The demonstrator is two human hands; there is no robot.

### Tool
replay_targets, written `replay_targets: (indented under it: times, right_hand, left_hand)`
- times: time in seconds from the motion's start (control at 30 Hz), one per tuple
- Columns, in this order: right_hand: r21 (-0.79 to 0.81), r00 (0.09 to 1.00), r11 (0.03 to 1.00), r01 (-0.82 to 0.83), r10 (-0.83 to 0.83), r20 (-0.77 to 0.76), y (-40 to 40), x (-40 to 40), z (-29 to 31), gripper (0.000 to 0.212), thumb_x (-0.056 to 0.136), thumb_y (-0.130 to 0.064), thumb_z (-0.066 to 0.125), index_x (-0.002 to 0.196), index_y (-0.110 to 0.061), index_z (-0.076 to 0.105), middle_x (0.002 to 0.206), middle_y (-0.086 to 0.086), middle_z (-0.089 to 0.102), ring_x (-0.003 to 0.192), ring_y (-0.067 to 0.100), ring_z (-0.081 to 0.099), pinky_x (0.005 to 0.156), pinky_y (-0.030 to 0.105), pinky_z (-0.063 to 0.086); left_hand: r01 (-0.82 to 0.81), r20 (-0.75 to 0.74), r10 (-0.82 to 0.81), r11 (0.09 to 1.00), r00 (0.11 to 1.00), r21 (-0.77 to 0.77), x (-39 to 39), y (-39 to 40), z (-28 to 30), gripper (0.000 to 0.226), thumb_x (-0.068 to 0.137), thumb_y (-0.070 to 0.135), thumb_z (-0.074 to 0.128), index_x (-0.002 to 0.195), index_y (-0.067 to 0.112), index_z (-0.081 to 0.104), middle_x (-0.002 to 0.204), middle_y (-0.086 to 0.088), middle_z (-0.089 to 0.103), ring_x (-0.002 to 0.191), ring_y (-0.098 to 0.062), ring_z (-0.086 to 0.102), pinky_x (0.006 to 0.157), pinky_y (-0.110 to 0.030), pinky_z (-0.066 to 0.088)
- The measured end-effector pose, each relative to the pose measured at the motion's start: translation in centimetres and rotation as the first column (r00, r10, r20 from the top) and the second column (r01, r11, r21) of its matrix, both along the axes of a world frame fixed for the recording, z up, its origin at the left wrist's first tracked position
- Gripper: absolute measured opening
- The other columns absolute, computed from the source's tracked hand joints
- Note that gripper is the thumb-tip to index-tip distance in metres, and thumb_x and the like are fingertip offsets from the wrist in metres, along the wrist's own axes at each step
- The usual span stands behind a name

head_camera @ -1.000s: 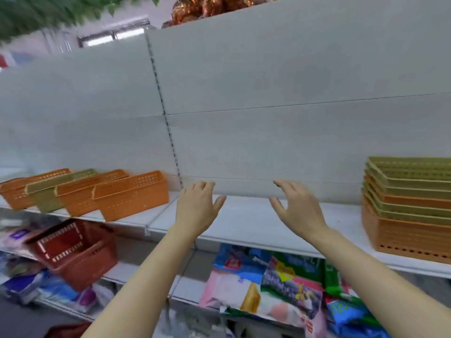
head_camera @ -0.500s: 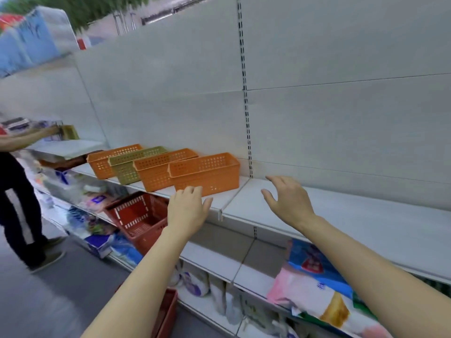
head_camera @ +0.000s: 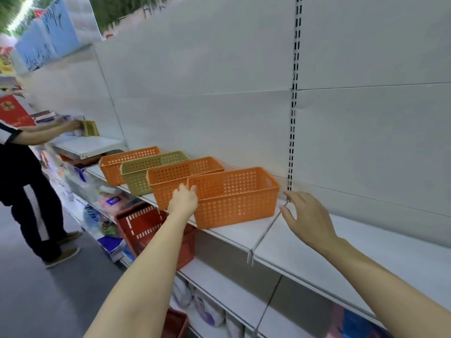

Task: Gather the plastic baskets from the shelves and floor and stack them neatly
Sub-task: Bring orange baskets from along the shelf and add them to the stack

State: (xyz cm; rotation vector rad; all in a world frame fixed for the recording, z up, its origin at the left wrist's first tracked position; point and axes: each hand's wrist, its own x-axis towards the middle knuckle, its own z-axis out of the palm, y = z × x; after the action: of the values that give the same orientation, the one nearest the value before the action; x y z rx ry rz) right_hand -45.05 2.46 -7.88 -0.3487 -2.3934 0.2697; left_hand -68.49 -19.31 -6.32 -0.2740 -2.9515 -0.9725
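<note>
Several perforated plastic baskets stand in a row on the white shelf (head_camera: 244, 234). The nearest orange basket (head_camera: 234, 198) sits upright, then a second orange basket (head_camera: 170, 178), a green basket (head_camera: 144, 173) and a far orange basket (head_camera: 117, 164). My left hand (head_camera: 183, 200) rests against the nearest basket's front-left corner, fingertips at the rim, not clearly closed on it. My right hand (head_camera: 308, 217) hovers open just right of that basket, fingers spread, a small gap from its right wall.
A red basket (head_camera: 142, 226) sits on the lower shelf under the row, and another red one (head_camera: 175, 323) lies near the floor. Packaged goods fill the lower shelves. Another person (head_camera: 26, 181) stands at the left in the aisle, handling items on the shelf.
My view swung left along the shelf, so the basket stack on the right left the frame. Both hands moved to the nearest orange basket; the left one now touches its corner.
</note>
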Motion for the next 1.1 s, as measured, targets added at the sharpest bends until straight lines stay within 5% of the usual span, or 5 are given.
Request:
replay_targets:
  times: [0.2, 0.57, 0.7, 0.83, 1.1]
  right_hand:
    - [0.047, 1.0, 0.999, 0.022, -0.022, 0.002, 1.4, -1.7, -1.7, 0.035, 0.084, -0.019, 0.068, 0.117, -0.008, 0.062, 0.099, 0.009, 0.07, 0.09, 0.03, 0.064, 0.077, 0.039, 0.052]
    - [0.052, 0.995, 0.995, 0.087, -0.084, -0.061, 0.9, -6.5, -2.8, 0.046, 0.089, -0.034, 0.041, 0.116, -0.004, 0.063, 0.104, 0.009, 0.07, 0.093, 0.029, 0.065, 0.077, 0.037, 0.053]
    - [0.009, 0.999, 0.999, 0.037, -0.037, -0.027, -1.1, -12.9, -2.8, 0.048, 0.089, -0.036, 0.04, 0.119, -0.005, 0.061, 0.106, 0.011, 0.069, 0.094, 0.031, 0.065, 0.077, 0.039, 0.053]
    - [-0.133, 0.999, 0.991, 0.011, -0.005, 0.038, -3.2, -20.6, -1.9, 0.044, 0.094, -0.033, 0.049, 0.13, -0.007, 0.053, 0.12, 0.013, 0.062, 0.108, 0.032, 0.057, 0.083, 0.04, 0.048]
    - [-0.581, 0.98, 0.797, 0.166, -0.067, 0.188, -2.2, -32.9, -0.5, 0.067, 0.089, -0.051, 0.051, 0.144, -0.017, 0.036, 0.138, 0.014, 0.051, 0.124, 0.032, 0.048, 0.096, 0.039, 0.04]
  left_hand:
    - [0.001, 0.176, -0.02, 0.995, 0.984, 0.104, -4.5, 1.9, -1.3, 0.059, 0.103, 0.026, 0.038, 0.16, 0.019, 0.021, 0.142, -0.021, 0.053, 0.117, -0.043, 0.06, 0.091, -0.048, 0.057]
    - [-0.06, 0.058, 0.031, 0.796, 0.998, 0.603, -8.4, -2.2, 6.9, 0.042, 0.081, 0.018, 0.051, 0.102, 0.046, 0.072, 0.1, -0.003, 0.075, 0.092, -0.033, 0.072, 0.079, -0.059, 0.06]
    - [-0.003, -0.038, 0.056, 0.595, 0.998, 0.804, -9.4, -6.8, 13.0, 0.051, 0.095, 0.017, 0.058, 0.144, 0.029, 0.053, 0.114, 0.007, 0.07, 0.085, -0.015, 0.069, 0.072, -0.039, 0.059]
    - [0.059, -0.194, 0.207, 0.526, 0.959, 0.849, -13.7, -13.1, 14.1, 0.07, 0.073, 0.031, 0.067, 0.143, 0.029, 0.054, 0.131, 0.008, 0.067, 0.104, -0.016, 0.071, 0.094, -0.05, 0.057]
    - [0.087, -0.279, 0.289, 0.535, 0.916, 0.841, -20.6, -18.6, 10.5, 0.061, 0.08, 0.037, 0.065, 0.14, 0.031, 0.057, 0.13, 0.006, 0.068, 0.11, -0.022, 0.07, 0.094, -0.054, 0.056]
